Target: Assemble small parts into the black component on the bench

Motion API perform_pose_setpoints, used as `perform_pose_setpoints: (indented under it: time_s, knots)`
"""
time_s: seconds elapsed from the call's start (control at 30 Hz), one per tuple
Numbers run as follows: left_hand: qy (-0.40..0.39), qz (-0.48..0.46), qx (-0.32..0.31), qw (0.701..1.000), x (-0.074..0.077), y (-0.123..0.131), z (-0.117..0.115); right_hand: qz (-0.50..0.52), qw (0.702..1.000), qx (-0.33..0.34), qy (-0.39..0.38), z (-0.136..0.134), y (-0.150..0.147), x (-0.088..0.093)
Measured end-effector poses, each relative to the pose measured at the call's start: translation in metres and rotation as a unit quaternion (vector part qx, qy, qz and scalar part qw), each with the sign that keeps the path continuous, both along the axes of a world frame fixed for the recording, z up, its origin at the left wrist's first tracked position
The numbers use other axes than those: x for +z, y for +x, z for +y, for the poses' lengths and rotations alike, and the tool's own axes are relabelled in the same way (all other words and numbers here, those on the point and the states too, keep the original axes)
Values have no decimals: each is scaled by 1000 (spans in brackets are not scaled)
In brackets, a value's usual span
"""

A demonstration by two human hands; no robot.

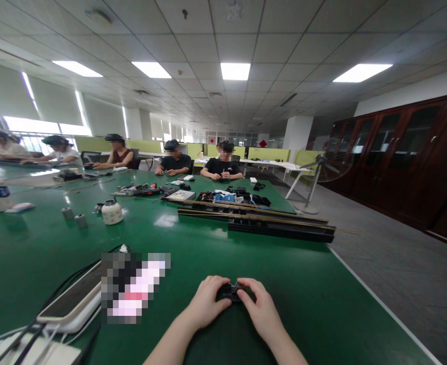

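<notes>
Both my hands rest on the green table (193,243) near its front edge. My left hand (207,300) and my right hand (256,304) are curled, fingertips meeting over a small black object (230,292) that they hold between them. Most of that object is hidden by my fingers, so I cannot make out what it is.
A phone on a white power bank (73,304) with cables lies at the left front. Long black rails (257,223) cross the table's middle right. A white jar (111,212) and small cylinders stand at left. Several people sit at the far end. A floor fan (322,170) stands to the right.
</notes>
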State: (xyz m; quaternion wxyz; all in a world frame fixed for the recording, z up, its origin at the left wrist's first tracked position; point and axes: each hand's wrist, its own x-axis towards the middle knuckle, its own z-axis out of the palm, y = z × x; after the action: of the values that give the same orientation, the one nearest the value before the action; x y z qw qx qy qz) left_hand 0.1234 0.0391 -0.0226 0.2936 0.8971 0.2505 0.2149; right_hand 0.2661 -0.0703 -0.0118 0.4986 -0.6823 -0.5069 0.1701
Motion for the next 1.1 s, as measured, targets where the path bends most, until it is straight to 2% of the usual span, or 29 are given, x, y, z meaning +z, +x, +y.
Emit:
perform_pose_setpoints:
  time_s: [0.1,0.17,0.57,0.87,1.1]
  knots:
    - [8,2,-1,1000,0,0,0,-92,995,27,-32,0,0,0]
    - [12,5,-1,1000,-1,1,0,-118,991,43,-52,-1,0,1]
    - [-4,22,3,1000,1,0,-1,-72,996,47,-38,-4,0,3]
    - [4,17,-2,1000,-5,1,2,-93,993,53,-53,-6,1,5]
    - [-1,16,5,1000,-2,0,0,-68,995,54,-54,-4,2,2]
